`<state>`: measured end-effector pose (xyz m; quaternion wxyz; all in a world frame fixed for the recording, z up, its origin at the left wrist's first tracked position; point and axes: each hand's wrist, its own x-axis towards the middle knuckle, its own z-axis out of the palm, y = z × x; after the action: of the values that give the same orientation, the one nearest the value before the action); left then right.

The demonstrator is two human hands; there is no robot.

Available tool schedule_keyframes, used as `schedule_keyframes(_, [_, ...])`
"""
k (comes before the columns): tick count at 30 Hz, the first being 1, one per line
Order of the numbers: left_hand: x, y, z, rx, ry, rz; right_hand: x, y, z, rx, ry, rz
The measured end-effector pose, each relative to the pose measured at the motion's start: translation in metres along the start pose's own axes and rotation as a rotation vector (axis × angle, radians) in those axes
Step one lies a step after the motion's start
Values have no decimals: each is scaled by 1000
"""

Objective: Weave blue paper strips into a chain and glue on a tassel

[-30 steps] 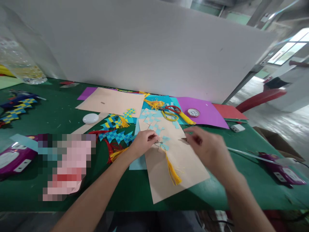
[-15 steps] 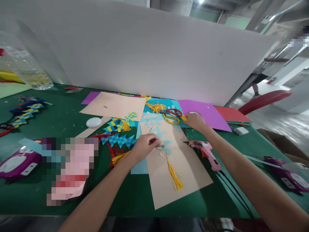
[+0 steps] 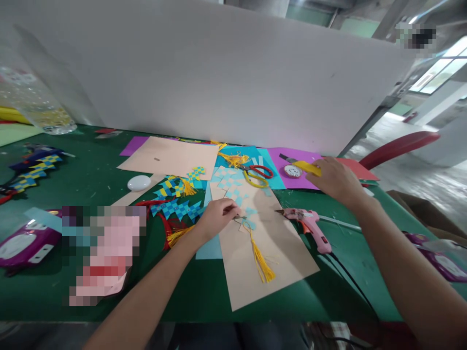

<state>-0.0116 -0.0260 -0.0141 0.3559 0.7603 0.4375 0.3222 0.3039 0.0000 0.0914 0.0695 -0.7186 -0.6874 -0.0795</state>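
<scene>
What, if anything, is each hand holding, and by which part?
The right hand holds a yellow-handled tool by its yellow handle. The left hand is at the pale-blue patterned paper piece; whether it grips anything there cannot be told.

- Sheet (image 3: 242, 284) under the left hand (image 3: 219, 216); tassel (image 3: 261, 260) on it, near right of that grip
- Glue gun (image 3: 312, 224) farther right
- Tool (image 3: 308, 168) in the right hand (image 3: 333, 180); dish (image 3: 293, 171) left of its grip
- Scissors (image 3: 247, 171) beyond the left grip
- Bottle (image 3: 54, 117) far left of both
</scene>
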Motion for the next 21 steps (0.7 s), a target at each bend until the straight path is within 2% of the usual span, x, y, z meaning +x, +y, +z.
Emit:
schedule_keyframes(3, [0,0,0,2,-5,12,-25,11,-18,334,-182,-46])
schedule_keyframes(6, [1,1,0,-22,-9,12,-53,14,-27,671,-464,-72])
schedule_keyframes(8, [1,3,0,-38,-12,1,-69,10,-25,747,-605,-82])
schedule_keyframes(10, [1,4,-1,-46,-7,-8,-78,2,-17,734,-681,-87])
schedule_keyframes(14, [1,5,-1,-43,0,-2,-81,-14,0,643,-677,-129])
schedule_keyframes(19, [2,2,0,-20,0,-5,-78,-22,5,604,-665,-134])
schedule_keyframes(21, [2,2,1,-20,-2,-5,-77,-25,5,604,-592,-164])
